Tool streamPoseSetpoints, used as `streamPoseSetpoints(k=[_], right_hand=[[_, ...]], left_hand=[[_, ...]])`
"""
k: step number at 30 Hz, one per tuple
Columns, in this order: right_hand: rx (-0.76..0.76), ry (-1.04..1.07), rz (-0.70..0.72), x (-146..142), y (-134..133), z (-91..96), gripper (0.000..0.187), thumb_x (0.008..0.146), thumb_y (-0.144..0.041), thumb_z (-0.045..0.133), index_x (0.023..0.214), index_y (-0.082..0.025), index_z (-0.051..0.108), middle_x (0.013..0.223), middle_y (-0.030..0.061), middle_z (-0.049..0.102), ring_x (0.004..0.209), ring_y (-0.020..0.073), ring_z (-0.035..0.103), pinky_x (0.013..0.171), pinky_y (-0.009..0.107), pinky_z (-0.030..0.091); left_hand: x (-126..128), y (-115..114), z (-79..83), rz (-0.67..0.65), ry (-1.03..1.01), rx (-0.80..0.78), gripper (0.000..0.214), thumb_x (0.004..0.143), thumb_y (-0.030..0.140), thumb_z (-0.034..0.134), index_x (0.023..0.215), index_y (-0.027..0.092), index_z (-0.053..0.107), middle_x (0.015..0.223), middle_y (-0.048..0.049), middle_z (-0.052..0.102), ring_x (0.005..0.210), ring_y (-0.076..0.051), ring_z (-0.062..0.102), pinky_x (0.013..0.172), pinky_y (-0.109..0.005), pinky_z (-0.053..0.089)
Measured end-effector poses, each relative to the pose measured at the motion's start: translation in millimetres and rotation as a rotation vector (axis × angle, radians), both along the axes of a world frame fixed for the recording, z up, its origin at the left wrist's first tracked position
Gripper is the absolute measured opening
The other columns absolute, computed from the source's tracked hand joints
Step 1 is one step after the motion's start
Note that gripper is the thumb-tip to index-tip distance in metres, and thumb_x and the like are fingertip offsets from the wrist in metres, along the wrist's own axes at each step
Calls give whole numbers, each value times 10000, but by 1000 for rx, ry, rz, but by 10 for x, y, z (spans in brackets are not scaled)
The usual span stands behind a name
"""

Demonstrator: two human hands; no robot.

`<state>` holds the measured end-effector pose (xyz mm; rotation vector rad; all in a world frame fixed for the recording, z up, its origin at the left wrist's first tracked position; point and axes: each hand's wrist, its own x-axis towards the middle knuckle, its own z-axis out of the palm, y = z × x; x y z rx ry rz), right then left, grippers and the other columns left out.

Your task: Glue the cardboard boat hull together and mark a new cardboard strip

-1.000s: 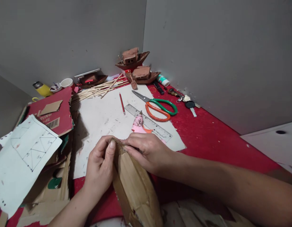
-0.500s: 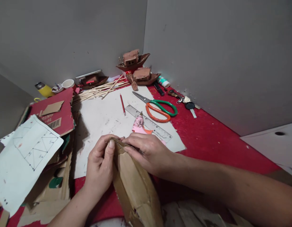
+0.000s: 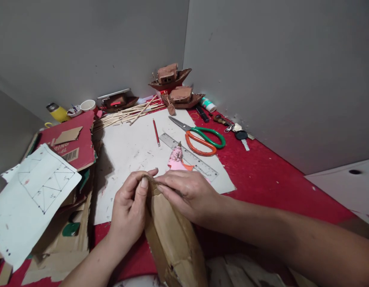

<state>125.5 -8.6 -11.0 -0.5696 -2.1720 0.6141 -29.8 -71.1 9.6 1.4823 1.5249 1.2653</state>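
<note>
A brown cardboard boat hull (image 3: pixel 172 231), long and pointed, lies along the near edge of the table with its tip away from me. My left hand (image 3: pixel 132 203) pinches that tip, thumb on the near face and fingers behind. My right hand (image 3: pixel 192 195) grips the hull's right edge close to the tip, its thumb and fingers pressed together there. Just beyond my hands lies a pink glue gun (image 3: pixel 176 157), partly hidden by my right hand. The hull's lower end runs out of the bottom of the view.
Green-and-orange-handled scissors (image 3: pixel 204 139), a clear ruler (image 3: pixel 199 159) and a red pencil (image 3: pixel 156 132) lie on white paper (image 3: pixel 124 147). Model boats (image 3: pixel 183 97) and thin wooden sticks (image 3: pixel 127 113) are at the back. Cardboard (image 3: pixel 78 139) and a drawn pattern sheet (image 3: pixel 32 199) are at left; keys (image 3: pixel 241 135) at right.
The whole scene sits very slightly further right in the view. Both hands keep their grip at the hull's tip, with small shifts of the fingers.
</note>
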Motion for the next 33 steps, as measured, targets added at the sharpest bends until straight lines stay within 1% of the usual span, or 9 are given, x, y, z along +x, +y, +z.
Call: streamPoseSetpoints(k=[5,13,17,20,22,25,29,31,33], right_hand=[[57,-5,-8,-17,0,-29,212,931,-159,467,882,-153,672,856,85,740,770,175,684,720,281,539],[75,-41,-17,-40,-7,-65,215,921,-151,474,871,-142,683,816,85,742,736,178,688,696,281,539],[-66,7,-10,-29,-3,-18,176,886,-140,523,887,-160,697,839,74,751,741,166,697,691,262,534],[-223,21,-9,7,7,52,188,848,-160,578,985,-180,705,919,60,761,797,165,706,713,252,537],[-274,-22,-30,33,16,96,226,831,-192,599,1033,-183,701,942,61,759,783,169,700,689,253,533],[-346,-61,-49,45,24,142,194,816,-214,598,965,-162,711,866,63,750,700,161,674,636,246,518],[-529,-96,20,1,8,160,148,813,-207,582,896,-149,691,764,25,711,601,118,608,542,200,460],[-536,-138,21,-27,-7,148,125,819,-199,563,844,-150,675,698,2,666,565,105,555,510,194,414],[-487,-192,9,-43,-23,126,148,835,-200,533,747,-150,641,626,-11,600,551,104,510,508,202,378]], left_hand=[[7,4,-6,41,13,25,204,947,283,508,1013,204,684,1068,-52,718,1012,-169,647,889,-265,485],[55,-10,-43,52,-78,12,175,933,275,537,971,210,695,973,-27,734,928,-157,663,846,-245,496],[49,-7,-19,11,-95,-1,188,932,307,535,954,201,688,978,-39,724,948,-177,654,843,-259,493],[14,20,-15,19,-145,1,191,935,324,527,955,198,669,997,-47,718,950,-181,652,841,-270,498],[-20,38,-26,37,-221,-12,189,938,336,521,961,199,648,1008,-48,714,906,-176,657,810,-274,511],[-59,49,-44,50,-310,-34,181,938,347,516,962,205,625,1002,-40,712,826,-163,657,753,-273,520],[-45,27,-39,59,-183,18,174,951,315,499,954,205,633,992,-33,710,878,-156,644,787,-253,494],[-16,9,-29,60,-80,59,181,957,294,486,959,199,641,985,-38,708,912,-158,640,810,-251,482],[12,-9,-23,57,-3,95,193,961,276,474,972,195,648,971,-39,705,909,-157,639,805,-249,481]])
